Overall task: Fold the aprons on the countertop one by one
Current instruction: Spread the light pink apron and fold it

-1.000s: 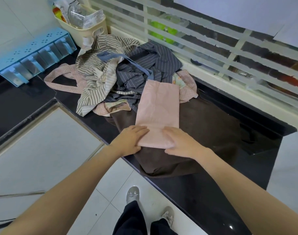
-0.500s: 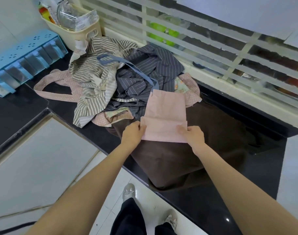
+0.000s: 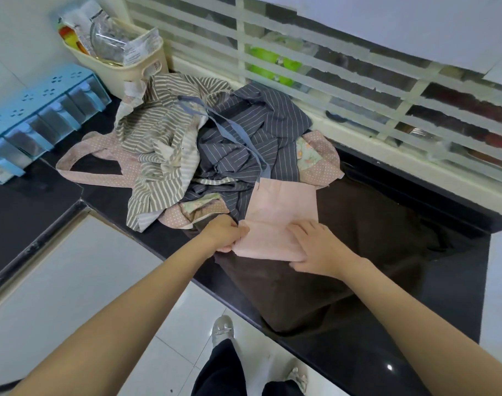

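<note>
A plain pink apron (image 3: 282, 205), folded into a small rectangle, lies on a spread dark brown apron (image 3: 329, 270) at the black countertop's (image 3: 432, 315) front. My left hand (image 3: 225, 234) pinches the folded near flap at its left edge. My right hand (image 3: 315, 247) lies flat on the near right part of the pink apron, pressing it down. Behind it sits a heap of unfolded aprons: a beige striped one (image 3: 158, 144), a grey pinstriped one (image 3: 261, 132) and a pink dotted one (image 3: 321, 164) with a long loop strap.
A cream basket (image 3: 129, 72) holding packets stands at the back left corner. A blue spice rack (image 3: 38, 115) runs along the left wall. A slatted window frame (image 3: 358, 90) borders the counter's far edge. White floor tiles and my shoes show below.
The near end of the pink apron has been folded up over itself, making it shorter. My right hand went from holding the flap's edge to pressing flat on the fold.
</note>
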`<state>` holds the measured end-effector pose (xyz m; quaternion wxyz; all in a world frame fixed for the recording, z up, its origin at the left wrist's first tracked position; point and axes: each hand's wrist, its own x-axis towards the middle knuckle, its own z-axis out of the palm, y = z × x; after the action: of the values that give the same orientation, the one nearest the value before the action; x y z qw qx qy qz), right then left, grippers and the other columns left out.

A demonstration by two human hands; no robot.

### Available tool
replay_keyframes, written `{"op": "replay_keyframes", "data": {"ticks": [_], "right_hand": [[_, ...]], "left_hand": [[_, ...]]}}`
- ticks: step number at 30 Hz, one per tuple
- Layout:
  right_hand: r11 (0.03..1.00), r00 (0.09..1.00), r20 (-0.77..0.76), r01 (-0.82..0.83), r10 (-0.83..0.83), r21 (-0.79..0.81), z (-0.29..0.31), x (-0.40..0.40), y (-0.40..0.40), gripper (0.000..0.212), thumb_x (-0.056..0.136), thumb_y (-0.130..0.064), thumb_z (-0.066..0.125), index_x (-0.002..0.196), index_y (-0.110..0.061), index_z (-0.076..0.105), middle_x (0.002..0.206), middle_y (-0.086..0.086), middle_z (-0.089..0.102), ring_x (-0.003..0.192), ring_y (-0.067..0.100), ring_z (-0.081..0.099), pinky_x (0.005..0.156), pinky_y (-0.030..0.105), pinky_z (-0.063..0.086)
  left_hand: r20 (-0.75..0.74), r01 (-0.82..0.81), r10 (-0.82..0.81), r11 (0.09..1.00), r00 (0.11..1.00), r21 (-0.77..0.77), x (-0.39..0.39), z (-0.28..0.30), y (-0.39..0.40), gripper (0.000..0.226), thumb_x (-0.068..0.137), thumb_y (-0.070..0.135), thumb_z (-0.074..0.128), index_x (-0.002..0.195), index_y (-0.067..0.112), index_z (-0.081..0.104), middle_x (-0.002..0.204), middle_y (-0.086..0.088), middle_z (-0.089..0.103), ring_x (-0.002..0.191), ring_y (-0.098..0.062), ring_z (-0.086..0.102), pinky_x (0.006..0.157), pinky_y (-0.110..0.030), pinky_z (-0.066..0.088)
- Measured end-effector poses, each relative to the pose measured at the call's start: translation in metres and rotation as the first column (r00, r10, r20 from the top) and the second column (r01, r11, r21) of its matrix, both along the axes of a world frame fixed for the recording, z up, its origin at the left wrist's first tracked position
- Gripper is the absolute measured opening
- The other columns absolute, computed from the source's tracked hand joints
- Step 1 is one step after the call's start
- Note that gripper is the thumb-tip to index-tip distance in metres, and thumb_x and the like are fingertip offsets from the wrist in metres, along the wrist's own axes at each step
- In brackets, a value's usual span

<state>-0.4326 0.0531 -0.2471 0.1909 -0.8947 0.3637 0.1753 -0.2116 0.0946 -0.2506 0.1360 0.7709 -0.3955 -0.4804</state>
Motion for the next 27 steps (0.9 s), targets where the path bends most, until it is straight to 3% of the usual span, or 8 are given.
{"op": "replay_keyframes", "data": {"ticks": [3,5,8,10,14,17,21,27], "right_hand": [[0.979,0.99,0.071,0.109,-0.122,0.171,0.014,0.008,-0.016,0.047,0.089,-0.03,0.055,0.132,-0.013,0.049,0.139,0.002,0.043,0.122,0.021,0.044,0.104,0.033,0.037],[0.911,0.97,0.052,0.205,-0.239,0.359,0.021,0.009,-0.026,0.03,0.087,-0.029,0.058,0.109,-0.01,0.06,0.115,0.001,0.053,0.102,0.019,0.052,0.088,0.029,0.041],[0.704,0.891,0.014,0.35,-0.454,0.618,0.023,0.0,-0.033,0.023,0.08,-0.023,0.064,0.065,-0.016,0.048,0.071,-0.004,0.042,0.068,0.014,0.04,0.059,0.023,0.029],[0.574,0.79,0.004,0.442,-0.613,0.689,0.02,-0.006,-0.035,0.008,0.083,-0.018,0.066,0.079,-0.014,0.062,0.077,-0.004,0.055,0.073,0.012,0.051,0.06,0.018,0.038],[0.467,0.652,-0.014,0.558,-0.758,0.686,0.012,-0.013,-0.037,0.036,0.085,-0.022,0.068,0.118,-0.01,0.06,0.114,0.004,0.061,0.1,0.018,0.058,0.07,0.022,0.05],[0.569,0.641,0.052,0.638,-0.766,0.518,0.005,-0.012,-0.036,0.041,0.087,-0.03,0.065,0.122,-0.01,0.058,0.121,0.009,0.058,0.106,0.024,0.056,0.081,0.029,0.049],[0.849,0.851,0.023,0.525,-0.525,-0.062,0.004,-0.001,-0.032,0.058,0.094,-0.04,0.051,0.142,-0.014,0.033,0.144,0.012,0.03,0.131,0.03,0.031,0.106,0.04,0.031],[0.934,0.929,-0.106,0.356,-0.355,-0.006,-0.005,0.038,-0.035,0.079,0.086,-0.055,0.055,0.144,-0.013,0.024,0.147,0.01,0.027,0.135,0.03,0.027,0.108,0.045,0.029]], "left_hand": [[0.379,0.293,-0.147,0.884,0.914,-0.365,-0.002,0.012,0.003,0.044,0.088,0.049,0.054,0.116,0.014,0.052,0.107,0.002,0.056,0.097,-0.015,0.053,0.085,-0.032,0.041],[0.322,0.437,-0.313,0.775,0.893,-0.456,-0.002,0.019,0.006,0.062,0.079,0.064,0.049,0.123,0.02,0.053,0.117,0.005,0.051,0.107,-0.01,0.047,0.091,-0.028,0.036],[0.119,0.442,-0.431,0.808,0.894,-0.39,0.002,0.016,0.008,0.05,0.073,0.062,0.061,0.11,0.027,0.061,0.103,0.011,0.06,0.095,-0.006,0.055,0.082,-0.025,0.044],[0.087,0.369,-0.365,0.843,0.927,-0.392,0.005,0.01,0.003,0.022,0.081,0.04,0.07,0.097,0.027,0.062,0.088,0.013,0.063,0.082,-0.006,0.058,0.076,-0.026,0.047],[0.062,0.302,-0.302,0.875,0.951,-0.378,0.0,0.007,-0.015,0.014,0.086,0.029,0.067,0.096,0.023,0.06,0.091,0.011,0.061,0.087,-0.012,0.058,0.072,-0.022,0.043],[0.107,0.328,-0.31,0.899,0.945,-0.289,-0.008,0.006,-0.028,0.037,0.087,0.033,0.064,0.118,0.015,0.054,0.113,0.0,0.059,0.103,-0.019,0.056,0.082,-0.028,0.044],[0.379,0.417,-0.35,0.902,0.856,-0.108,-0.02,0.003,-0.04,0.054,0.091,0.033,0.059,0.135,0.011,0.037,0.134,-0.009,0.045,0.119,-0.028,0.048,0.094,-0.04,0.042],[0.45,0.503,-0.453,0.864,0.77,0.011,-0.024,0.005,-0.054,0.048,0.09,0.035,0.058,0.13,0.011,0.045,0.128,-0.01,0.047,0.116,-0.031,0.051,0.091,-0.039,0.042]]}}
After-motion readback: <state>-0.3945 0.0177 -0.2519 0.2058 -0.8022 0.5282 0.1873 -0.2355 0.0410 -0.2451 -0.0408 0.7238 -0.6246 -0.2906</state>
